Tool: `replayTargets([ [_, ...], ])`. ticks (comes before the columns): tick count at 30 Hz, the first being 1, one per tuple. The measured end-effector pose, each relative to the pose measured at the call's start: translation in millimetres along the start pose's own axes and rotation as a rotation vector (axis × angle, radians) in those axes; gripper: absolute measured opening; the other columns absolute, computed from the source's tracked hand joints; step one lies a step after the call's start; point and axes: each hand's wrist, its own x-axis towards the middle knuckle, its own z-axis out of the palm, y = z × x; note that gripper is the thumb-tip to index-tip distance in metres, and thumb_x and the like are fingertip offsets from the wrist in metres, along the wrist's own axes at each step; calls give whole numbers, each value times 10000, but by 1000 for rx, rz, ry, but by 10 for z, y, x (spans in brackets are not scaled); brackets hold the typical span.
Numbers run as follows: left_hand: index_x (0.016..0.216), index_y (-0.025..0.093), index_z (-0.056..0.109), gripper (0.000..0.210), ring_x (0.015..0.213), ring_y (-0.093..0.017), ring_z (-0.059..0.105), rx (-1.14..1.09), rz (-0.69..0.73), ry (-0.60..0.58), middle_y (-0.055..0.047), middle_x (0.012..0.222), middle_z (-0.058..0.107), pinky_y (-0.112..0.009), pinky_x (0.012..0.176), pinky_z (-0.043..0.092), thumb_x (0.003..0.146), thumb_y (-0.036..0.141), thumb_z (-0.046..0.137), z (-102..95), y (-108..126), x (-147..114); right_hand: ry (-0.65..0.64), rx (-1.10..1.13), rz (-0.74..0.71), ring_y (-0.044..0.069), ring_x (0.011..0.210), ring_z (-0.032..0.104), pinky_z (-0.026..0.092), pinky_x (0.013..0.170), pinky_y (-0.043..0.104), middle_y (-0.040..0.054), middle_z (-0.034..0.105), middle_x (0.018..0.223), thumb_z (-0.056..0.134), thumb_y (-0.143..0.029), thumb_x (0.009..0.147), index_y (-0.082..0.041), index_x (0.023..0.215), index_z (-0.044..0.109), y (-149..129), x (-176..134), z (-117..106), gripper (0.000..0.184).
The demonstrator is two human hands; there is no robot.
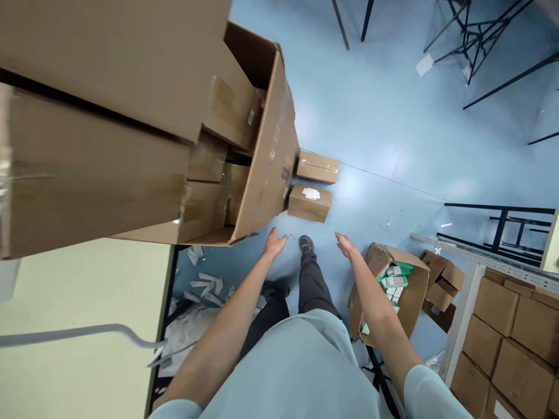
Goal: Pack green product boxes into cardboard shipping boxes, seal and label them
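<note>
My left hand is held out in the air with its fingers apart and nothing in it. Across from it, my right hand is likewise open and bare. Just beyond them on the blue floor lie two small closed cardboard boxes: the nearer box has a torn white label on top, and the farther box has shiny tape. Neither hand touches them. To the left of my left hand stands a large open carton with several smaller boxes inside.
More big boxes are stacked at the left above a pale yellow table. At right, an open carton holds green and white packets near my right forearm. Beyond it are a shelf of boxes and black metal frames. White scraps litter the floor.
</note>
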Motion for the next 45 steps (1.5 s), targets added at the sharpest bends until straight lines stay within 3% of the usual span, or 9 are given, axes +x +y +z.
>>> replayTargets([
  [6,1488,188,687,603,1461,-412,657,-85,-200,5,-206,1511,715,-562,1229,533,958,431,838,-508,-393,-967,-72,-8,53,269,1690,458,325,1396,532,205,581,1724,662,-444,1067,-212,1423,754,209,-836,-45,435],
  [12,1446,215,691,448,1274,-295,719,-252,-251,80,-129,1470,694,-508,1053,650,1064,436,767,-981,-889,-1706,-101,-95,36,263,1659,501,370,1376,490,206,608,1697,560,-407,1103,-202,1427,733,128,-1408,259,421],
  [17,1439,199,704,441,1331,-322,714,-433,-175,191,-161,1486,707,-526,1118,622,1054,402,772,-1351,-1319,-2269,-142,-168,-23,229,1631,527,380,1361,405,218,578,1717,516,-390,1115,-174,1378,725,-20,-1833,848,400],
  [23,1399,157,740,478,1531,-378,641,-732,-88,353,-234,1598,688,-454,1281,510,962,351,732,-1807,-1998,-3065,-290,-366,-136,222,1439,696,440,1325,424,189,768,1459,570,-392,1100,-195,1234,733,136,-2663,1915,289],
  [27,1322,204,755,518,1548,-394,626,-964,-10,529,-210,1576,715,-527,1297,496,892,493,744,-2074,-2807,-3763,-465,-576,-230,241,1296,781,516,1270,473,147,839,1280,627,-417,1079,-212,1156,713,705,-3367,2806,235],
  [31,1173,225,771,594,1472,-441,683,-1162,44,752,-212,1484,771,-579,1231,559,780,670,784,-2246,-3835,-4556,-679,-781,-326,267,1305,784,554,1231,470,132,842,1300,725,-465,1032,-229,1180,736,1557,-4050,3720,279],
  [37,1194,232,759,727,1408,-403,731,-1385,51,1129,-201,1434,796,-570,1227,567,733,795,773,-2184,-5249,-5704,-1067,-1097,-388,319,1352,764,496,1292,513,144,833,1380,921,-580,844,-226,1276,787,2965,-5092,4967,574],
  [41,1248,221,745,692,1347,-373,766,-1502,1,1373,-208,1413,803,-577,1212,578,800,748,759,-1994,-5862,-6367,-1281,-1320,-399,333,1357,763,475,1305,539,153,821,1415,928,-679,822,-238,1311,791,3879,-5873,5580,672],
  [45,1284,221,751,668,1314,-367,784,-1614,-65,1613,-199,1391,818,-575,1204,586,840,720,761,-1768,-6131,-6973,-1450,-1576,-395,355,1361,763,462,1306,582,167,814,1430,900,-720,857,-237,1344,785,4670,-6545,5980,696],
])
